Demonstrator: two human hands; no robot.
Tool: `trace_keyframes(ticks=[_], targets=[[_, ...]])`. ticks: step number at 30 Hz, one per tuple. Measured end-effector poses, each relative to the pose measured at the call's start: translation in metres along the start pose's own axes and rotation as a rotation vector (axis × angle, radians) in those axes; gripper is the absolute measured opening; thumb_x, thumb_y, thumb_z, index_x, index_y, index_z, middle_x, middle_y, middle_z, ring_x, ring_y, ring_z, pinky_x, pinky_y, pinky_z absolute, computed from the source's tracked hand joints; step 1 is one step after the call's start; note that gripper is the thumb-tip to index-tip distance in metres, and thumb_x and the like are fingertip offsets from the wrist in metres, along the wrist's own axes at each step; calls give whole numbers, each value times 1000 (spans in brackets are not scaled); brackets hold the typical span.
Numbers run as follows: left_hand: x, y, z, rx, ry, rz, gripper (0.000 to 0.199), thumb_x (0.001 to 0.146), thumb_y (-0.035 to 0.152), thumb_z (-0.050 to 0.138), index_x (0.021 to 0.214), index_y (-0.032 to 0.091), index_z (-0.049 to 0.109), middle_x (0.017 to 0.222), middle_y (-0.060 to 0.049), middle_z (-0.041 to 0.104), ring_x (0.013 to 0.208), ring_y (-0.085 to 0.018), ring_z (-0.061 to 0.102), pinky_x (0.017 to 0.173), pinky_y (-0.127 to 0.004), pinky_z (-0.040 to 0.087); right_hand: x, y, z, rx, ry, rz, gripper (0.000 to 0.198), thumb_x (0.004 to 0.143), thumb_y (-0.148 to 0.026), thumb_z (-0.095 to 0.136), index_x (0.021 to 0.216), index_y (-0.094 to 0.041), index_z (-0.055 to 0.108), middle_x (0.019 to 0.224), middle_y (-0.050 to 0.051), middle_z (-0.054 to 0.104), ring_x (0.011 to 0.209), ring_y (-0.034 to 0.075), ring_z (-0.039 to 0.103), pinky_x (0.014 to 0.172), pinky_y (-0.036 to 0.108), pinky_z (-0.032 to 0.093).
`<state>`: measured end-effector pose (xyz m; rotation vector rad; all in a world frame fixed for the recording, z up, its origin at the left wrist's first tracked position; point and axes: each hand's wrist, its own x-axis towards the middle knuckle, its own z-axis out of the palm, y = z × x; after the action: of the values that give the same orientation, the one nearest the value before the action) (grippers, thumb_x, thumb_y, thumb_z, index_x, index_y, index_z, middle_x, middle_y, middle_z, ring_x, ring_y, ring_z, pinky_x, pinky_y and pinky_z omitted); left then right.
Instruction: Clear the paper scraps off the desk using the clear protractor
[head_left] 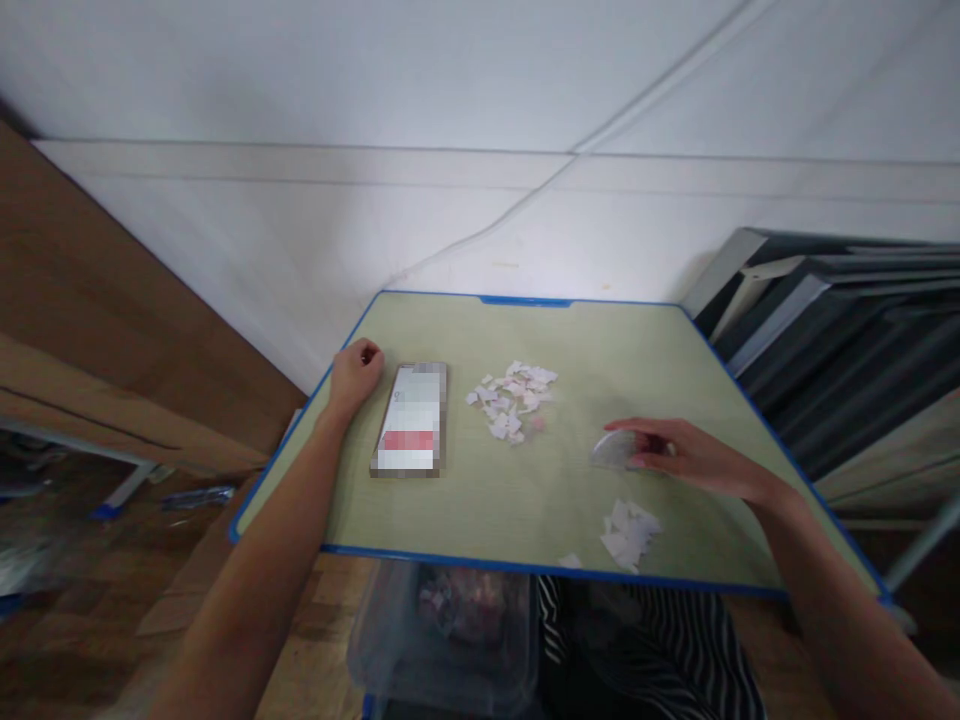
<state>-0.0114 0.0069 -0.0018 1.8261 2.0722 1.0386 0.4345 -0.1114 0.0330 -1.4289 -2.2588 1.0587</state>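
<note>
In the head view, the right hand (675, 450) is over the right half of the surface (570, 335), thumb and fingers closed on a clear, curved-edged piece (613, 449); its exact kind is too blurred to tell. The left hand (358, 366) rests near the surface's left edge, its fingers curled narrowly inward; whether they hold anything, I cannot tell.

A smartphone (415, 415) with a pixelated screen lies just beside the left hand, to its right. Near the middle is a loose pile of torn paper scraps (517, 393), between the phone and the clear piece. A 2nd, smaller heap of white scraps (630, 534) lies nearer the front edge, below the right hand, with 1 stray scrap (571, 561) to its left at the blue rim.

Under the front edge stands a clear plastic bin (442, 670), its contents blurred, beside striped fabric (675, 640) at the person's lap.
</note>
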Motion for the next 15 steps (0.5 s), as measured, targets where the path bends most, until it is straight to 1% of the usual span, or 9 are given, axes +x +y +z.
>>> trace_keyframes(ticks=[3, 6, 8, 10, 11, 13, 15], targets=[[0, -1, 1, -2, -8, 4, 7, 71, 24, 46, 65, 23, 45, 64, 0, 52, 67, -18, 52, 68, -30, 40, -27, -6, 15, -6, 9, 49, 43, 84, -44, 59, 119, -19, 67, 68, 0, 60, 61, 17, 55, 57, 29, 44], [1, -2, 2, -7, 0, 10, 8, 71, 25, 47, 64, 23, 45, 64, 0, 52, 67, -18, 51, 68, -29, 40, -47, -17, 32, -11, -7, 58, 39, 86, -39, 57, 119, -21, 68, 74, 3, 66, 64, 17, 58, 59, 30, 47], [1, -3, 2, -12, 11, 15, 9, 71, 25, 47, 64, 23, 43, 65, 0, 52, 68, -18, 51, 69, -29, 40, -57, -24, 41, -25, 3, 45, 38, 87, -38, 56, 120, -23, 68, 86, 6, 71, 70, 19, 62, 64, 32, 50], [2, -4, 3, -19, 9, 15, 8, 71, 25, 47, 64, 24, 43, 65, 0, 52, 69, -18, 51, 70, -29, 40, -65, -30, 45, -51, 20, 31, 37, 88, -39, 55, 120, -24, 67, 98, 8, 73, 77, 22, 64, 71, 36, 52], [2, -4, 3, -23, 5, 15, 8, 71, 24, 47, 64, 24, 43, 65, 0, 52, 69, -18, 51, 70, -29, 40, -68, -33, 45, -64, 19, 24, 37, 89, -39, 54, 120, -24, 67, 100, 9, 73, 79, 22, 65, 74, 38, 52], [2, -5, 3, -33, -3, 18, 8, 71, 24, 47, 64, 23, 44, 65, 0, 52, 68, -18, 51, 70, -30, 40, -72, -39, 43, -82, 3, -1, 35, 90, -36, 54, 120, -24, 67, 95, 8, 73, 79, 22, 65, 76, 38, 52], [2, -6, 3, -38, -4, 24, 8, 71, 24, 46, 64, 23, 44, 64, 0, 51, 67, -18, 51, 69, -30, 39, -69, -44, 41, -80, 15, -32, 35, 90, -32, 53, 121, -23, 66, 88, 7, 71, 76, 21, 64, 75, 37, 53]])
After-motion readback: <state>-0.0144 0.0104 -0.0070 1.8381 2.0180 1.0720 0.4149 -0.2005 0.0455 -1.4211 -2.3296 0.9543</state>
